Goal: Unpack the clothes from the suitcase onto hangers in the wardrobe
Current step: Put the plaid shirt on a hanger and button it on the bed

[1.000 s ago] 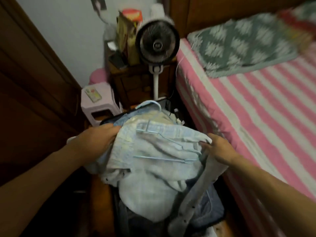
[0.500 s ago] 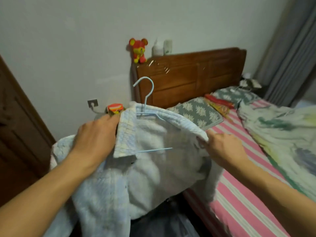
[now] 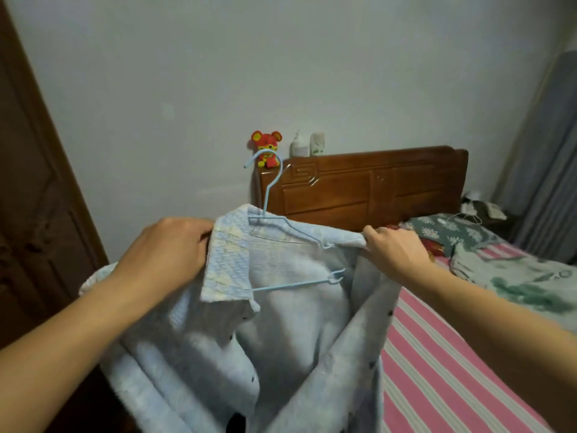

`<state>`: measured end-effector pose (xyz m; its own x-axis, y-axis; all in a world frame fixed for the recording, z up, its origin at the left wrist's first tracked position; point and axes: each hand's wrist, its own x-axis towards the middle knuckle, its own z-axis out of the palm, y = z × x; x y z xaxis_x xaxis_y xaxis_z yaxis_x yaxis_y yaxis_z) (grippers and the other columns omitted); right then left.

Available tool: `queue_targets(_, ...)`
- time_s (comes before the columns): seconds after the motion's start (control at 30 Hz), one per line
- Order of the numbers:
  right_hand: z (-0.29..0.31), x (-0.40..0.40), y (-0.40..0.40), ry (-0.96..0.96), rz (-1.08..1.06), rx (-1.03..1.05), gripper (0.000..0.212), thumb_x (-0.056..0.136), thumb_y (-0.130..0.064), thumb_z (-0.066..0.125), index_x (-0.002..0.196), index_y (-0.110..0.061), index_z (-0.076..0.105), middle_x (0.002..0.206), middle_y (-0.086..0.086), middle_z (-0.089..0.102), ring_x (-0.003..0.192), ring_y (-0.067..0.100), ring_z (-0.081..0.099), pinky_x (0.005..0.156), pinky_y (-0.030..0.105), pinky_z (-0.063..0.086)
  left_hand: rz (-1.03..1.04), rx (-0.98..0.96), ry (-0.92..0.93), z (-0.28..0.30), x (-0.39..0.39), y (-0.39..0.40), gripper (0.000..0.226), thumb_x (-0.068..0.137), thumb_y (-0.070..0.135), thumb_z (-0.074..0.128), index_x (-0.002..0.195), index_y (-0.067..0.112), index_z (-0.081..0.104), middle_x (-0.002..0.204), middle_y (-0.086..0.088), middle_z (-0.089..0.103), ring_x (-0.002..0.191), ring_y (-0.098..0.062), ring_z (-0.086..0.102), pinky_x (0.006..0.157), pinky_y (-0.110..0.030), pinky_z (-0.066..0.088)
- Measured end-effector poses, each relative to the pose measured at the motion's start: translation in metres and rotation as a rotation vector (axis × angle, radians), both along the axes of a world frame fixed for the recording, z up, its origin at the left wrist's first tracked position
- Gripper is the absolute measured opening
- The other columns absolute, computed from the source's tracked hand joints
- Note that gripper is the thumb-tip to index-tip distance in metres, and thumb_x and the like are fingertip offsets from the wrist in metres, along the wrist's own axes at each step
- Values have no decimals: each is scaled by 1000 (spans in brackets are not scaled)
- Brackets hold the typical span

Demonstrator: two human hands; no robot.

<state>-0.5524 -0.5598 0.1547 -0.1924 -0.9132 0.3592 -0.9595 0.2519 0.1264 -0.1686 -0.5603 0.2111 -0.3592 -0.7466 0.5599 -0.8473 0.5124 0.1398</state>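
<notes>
In front of the wooden headboard (image 3: 374, 185) we hold up a pale blue shirt (image 3: 290, 332) that already sits on a light blue wire hanger (image 3: 271, 195), its hook standing above the collar. Our left hand (image 3: 165, 254) curls around the shirt's left shoulder beside the collar, and our right hand (image 3: 396, 254) pinches the other shoulder near the hanger's end, so both hands have hold of cloth. The open front hangs down between our arms. The bed (image 3: 452, 370) with its pink striped sheet lies to the right, and a red toy (image 3: 267, 148) sits on the headboard.
</notes>
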Motion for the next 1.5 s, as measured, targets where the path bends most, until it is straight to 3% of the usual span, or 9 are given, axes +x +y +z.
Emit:
queue_targets(0.3, 16, -22, -5, -621, 0, -126, 32, 92, -45, 54, 78, -18, 65, 79, 7, 68, 71, 28, 62, 59, 33, 47, 86, 107, -115, 3, -38, 17, 21, 99, 33, 52, 100, 29, 72, 96, -3, 74, 90, -30, 65, 64, -34, 44)
queue_targets(0.47, 33, 16, 18, -580, 41, -123, 41, 97, -46, 50, 67, -18, 57, 66, -2, 56, 66, 23, 56, 51, 30, 34, 84, 240, -74, 10, -58, 21, 25, 95, 29, 47, 74, 21, 59, 87, -8, 69, 87, -37, 62, 66, -37, 47)
queue_targets(0.63, 21, 80, 77, -501, 190, -209, 37, 98, -36, 50, 66, -18, 44, 71, 12, 64, 68, 32, 58, 58, 35, 36, 95, 197, 45, -6, -64, 28, 23, 95, 25, 47, 83, 17, 65, 88, -9, 70, 82, -36, 62, 66, -40, 53)
queue_targets(0.8, -6, 109, 127, -539, 526, 58, 33, 98, -51, 46, 78, -26, 43, 72, -9, 50, 64, 14, 50, 60, 37, 35, -168, 57, 174, -26, -46, 45, 24, 97, 25, 49, 106, 27, 71, 95, 1, 75, 86, -23, 67, 72, -41, 56)
queue_targets(0.93, 27, 57, 132, -432, 389, -463, 43, 97, -58, 35, 104, -24, 62, 100, -8, 58, 94, 9, 51, 80, 33, 40, -329, -32, 358, -27, -25, 59, 24, 93, 12, 62, 109, 20, 78, 96, 1, 78, 81, -13, 69, 72, -33, 53)
queue_targets(1.0, 37, 47, 123, -300, 364, -306, 62, 97, -68, 23, 109, -22, 62, 105, 1, 60, 100, 19, 54, 87, 40, 45, -380, -42, 362, -26, -23, 60, 27, 90, 18, 62, 111, 19, 78, 95, 1, 78, 81, -16, 71, 72, -34, 55)
queue_targets(1.1, 25, 68, 117, -409, 418, -116, 61, 94, -71, 19, 105, -24, 57, 99, -3, 64, 92, 25, 61, 75, 37, 45, -396, -48, 340, -28, -20, 59, 27, 91, 24, 60, 111, 19, 77, 99, 1, 78, 87, -19, 73, 76, -44, 61)
queue_targets(1.33, 40, 83, 144, -189, 305, -652, 43, 98, -53, 39, 79, -16, 48, 70, 0, 51, 62, 30, 51, 56, 36, 30, -466, -149, 196, -9, -21, 54, 9, 90, 22, 63, 97, 26, 66, 90, 9, 66, 80, -22, 64, 70, -35, 52)
queue_targets(1.5, 29, 60, 188, -181, 141, -647, 48, 97, -56, 39, 82, -13, 53, 74, 2, 58, 69, 27, 54, 57, 38, 38, -514, 519, -256, -14, -14, 0, 23, 95, 46, 62, 79, 30, 65, 76, 12, 67, 77, -2, 64, 73, -36, 51)
